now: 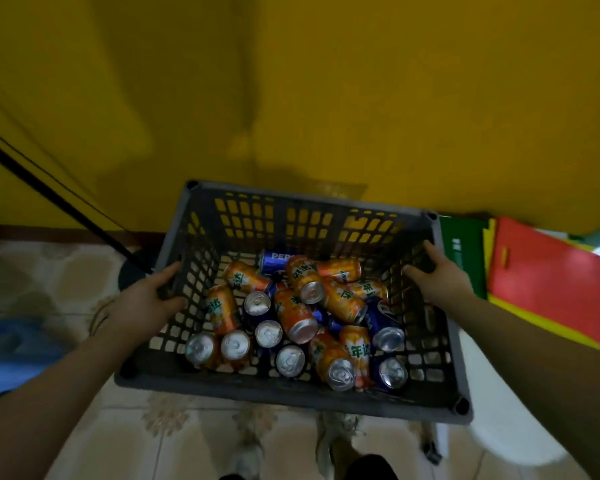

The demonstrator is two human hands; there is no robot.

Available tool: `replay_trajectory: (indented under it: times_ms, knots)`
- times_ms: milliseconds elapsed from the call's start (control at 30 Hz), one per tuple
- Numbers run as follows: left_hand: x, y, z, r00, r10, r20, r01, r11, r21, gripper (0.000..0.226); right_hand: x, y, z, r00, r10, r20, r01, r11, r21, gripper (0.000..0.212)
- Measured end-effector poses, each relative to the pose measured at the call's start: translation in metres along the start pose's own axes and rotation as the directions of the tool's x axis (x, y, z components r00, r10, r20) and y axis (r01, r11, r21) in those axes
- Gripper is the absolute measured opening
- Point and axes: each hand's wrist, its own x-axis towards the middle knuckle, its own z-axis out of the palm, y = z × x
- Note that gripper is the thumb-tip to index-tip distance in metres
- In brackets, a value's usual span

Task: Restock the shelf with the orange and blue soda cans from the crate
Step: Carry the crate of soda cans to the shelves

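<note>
Left hand (153, 296) is clamped on the left wall of the crate (291, 396), thumb on the inside of the lattice and fingers curled round the outside. Right hand (440, 277) does the same on the right wall, so both are closed on plastic with nothing else in either. The crate sits right in front of the person, above the tiled floor (174, 445), with a yellow wall (326, 81) behind. Can't tell if anything's propping it from underneath. No shelf in view.

Handling-wise, I'd guess the crate is the heavy bit. It's rigid grey plastic with open grid sides and a pile of cans in it, so if they're full it probably wants two hands on the side walls near the rim, pretty much where they are. The grid holes give fingers something to lock into, so slipping seems unlikely, though the load may roll around if it tips.

Cans next: orange cans (297, 315) and blue cans (383, 318) are jumbled together on the bottom, some lying down, some on end, all touching. Each one should be light-ish, stiff smooth metal, maybe a bit slick, and likely to dent if dropped. Best grab is round the middle of the body, starting with whatever's on top.
</note>
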Motion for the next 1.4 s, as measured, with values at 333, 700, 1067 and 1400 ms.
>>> replay_trajectory:
  times_ms: [333,700,1067,1400]
  knots:
    - [-0.076,0.090,-0.093,0.930,0.351,0.110,-0.349,0.936,-0.035,0.073,-0.174,0.036,-0.109,0.958,0.147,-0.245,-0.120,0.985,0.124,0.070]
    - [-0.171,0.219,-0.041,0.750,0.570,0.334,-0.592,0.804,-0.043,0.076,-0.341,0.170,-0.187,0.814,0.475,-0.334,-0.341,0.856,0.388,0.071]
    - [-0.326,0.350,0.106,0.516,0.671,0.532,-0.773,0.632,-0.048,0.076,-0.510,0.355,-0.230,0.598,0.741,-0.307,-0.482,0.638,0.601,0.069]
    - [-0.450,0.450,0.236,0.216,0.703,0.678,-0.930,0.360,-0.077,0.071,-0.613,0.469,-0.233,0.321,0.910,-0.262,-0.530,0.402,0.747,0.070]
